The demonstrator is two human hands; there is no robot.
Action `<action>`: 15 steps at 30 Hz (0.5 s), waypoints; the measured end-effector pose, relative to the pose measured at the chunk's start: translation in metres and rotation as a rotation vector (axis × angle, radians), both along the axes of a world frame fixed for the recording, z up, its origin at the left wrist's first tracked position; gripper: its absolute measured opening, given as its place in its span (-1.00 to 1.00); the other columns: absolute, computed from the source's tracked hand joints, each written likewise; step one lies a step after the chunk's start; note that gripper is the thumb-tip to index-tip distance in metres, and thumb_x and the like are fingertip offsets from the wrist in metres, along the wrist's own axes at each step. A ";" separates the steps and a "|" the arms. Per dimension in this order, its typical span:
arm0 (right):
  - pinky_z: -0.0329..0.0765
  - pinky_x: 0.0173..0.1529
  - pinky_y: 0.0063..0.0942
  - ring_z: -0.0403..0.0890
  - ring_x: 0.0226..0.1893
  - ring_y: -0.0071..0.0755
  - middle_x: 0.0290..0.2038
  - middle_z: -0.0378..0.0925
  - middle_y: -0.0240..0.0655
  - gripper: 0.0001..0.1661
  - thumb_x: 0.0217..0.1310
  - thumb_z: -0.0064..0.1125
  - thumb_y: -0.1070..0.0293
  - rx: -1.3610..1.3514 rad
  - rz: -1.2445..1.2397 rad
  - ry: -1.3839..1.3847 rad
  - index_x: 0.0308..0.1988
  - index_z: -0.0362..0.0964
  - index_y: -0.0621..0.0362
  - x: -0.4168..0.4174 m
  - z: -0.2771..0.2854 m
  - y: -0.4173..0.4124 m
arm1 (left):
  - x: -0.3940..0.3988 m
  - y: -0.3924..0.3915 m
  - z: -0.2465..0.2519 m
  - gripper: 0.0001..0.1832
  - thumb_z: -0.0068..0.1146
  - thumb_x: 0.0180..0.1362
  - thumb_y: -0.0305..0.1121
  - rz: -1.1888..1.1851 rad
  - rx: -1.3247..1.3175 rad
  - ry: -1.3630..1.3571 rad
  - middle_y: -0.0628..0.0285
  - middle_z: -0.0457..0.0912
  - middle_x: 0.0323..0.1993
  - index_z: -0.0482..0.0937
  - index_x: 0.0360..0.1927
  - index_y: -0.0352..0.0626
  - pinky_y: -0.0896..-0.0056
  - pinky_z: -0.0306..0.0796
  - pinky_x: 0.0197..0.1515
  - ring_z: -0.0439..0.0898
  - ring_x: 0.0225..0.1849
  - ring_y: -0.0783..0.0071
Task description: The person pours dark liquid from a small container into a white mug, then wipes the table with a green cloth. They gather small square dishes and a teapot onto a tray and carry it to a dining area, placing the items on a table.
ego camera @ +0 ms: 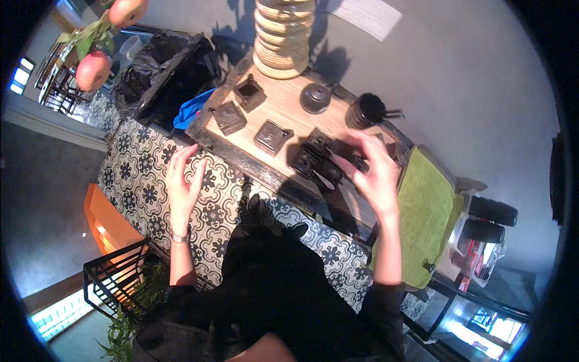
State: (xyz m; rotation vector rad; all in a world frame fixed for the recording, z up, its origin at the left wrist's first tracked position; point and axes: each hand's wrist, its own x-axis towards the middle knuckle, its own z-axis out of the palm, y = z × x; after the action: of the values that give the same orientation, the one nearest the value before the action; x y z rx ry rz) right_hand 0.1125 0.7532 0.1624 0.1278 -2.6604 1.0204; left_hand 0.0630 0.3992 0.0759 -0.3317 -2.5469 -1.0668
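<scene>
My left hand is held out past the table's front edge, above the tiled floor, with fingers apart and nothing in it. Over the right part of the wooden table is my right hand, its thumb and fingers spread above a cluster of dark square containers. It partly hides some of them. A small spoon-like utensil lies across the cluster. To the left stand three separate dark square pots: one with an open top, one at the left edge and one near the front.
A round dark lidded pot, a black handled pot and a tall ribbed vase stand along the back. A green cloth drapes the right side. Left are a black-lined bin and hanging fruit; a black metal rack stands lower left.
</scene>
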 end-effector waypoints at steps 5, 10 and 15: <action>0.52 -0.10 -0.34 0.60 -0.22 -0.17 -0.25 0.58 -0.14 -0.58 0.03 0.37 0.19 0.069 0.194 0.140 -0.16 0.48 0.20 -0.163 -0.055 -0.083 | 0.013 -0.029 -0.004 -0.66 0.26 0.11 -0.45 0.092 0.062 -0.018 0.09 0.58 -0.07 0.55 -0.02 -0.25 0.36 0.46 -0.03 0.57 -0.07 0.27; 0.55 -0.17 -0.23 0.64 -0.31 -0.07 -0.33 0.61 -0.09 -0.47 -0.01 0.35 0.05 0.177 0.009 0.041 -0.17 0.49 0.26 -0.206 -0.094 -0.121 | 0.020 -0.075 -0.031 -0.69 0.23 0.15 -0.46 0.209 0.038 -0.107 0.11 0.58 -0.10 0.55 -0.02 -0.22 0.39 0.46 -0.07 0.57 -0.16 0.33; 0.52 -0.07 -0.20 0.60 -0.20 -0.06 -0.27 0.59 -0.09 -0.43 -0.06 0.34 -0.01 0.310 -0.138 -0.029 -0.19 0.50 0.25 -0.202 -0.089 -0.154 | 0.011 -0.099 -0.040 -0.71 0.23 0.15 -0.44 0.207 0.022 -0.131 0.09 0.58 -0.08 0.55 -0.05 -0.23 0.33 0.44 -0.04 0.56 -0.10 0.25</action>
State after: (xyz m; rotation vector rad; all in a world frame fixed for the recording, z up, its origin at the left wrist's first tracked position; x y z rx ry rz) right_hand -0.0894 0.5994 0.0734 -0.0070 -2.7914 0.5677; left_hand 0.0742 0.3007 0.0359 0.0093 -2.6120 -1.0671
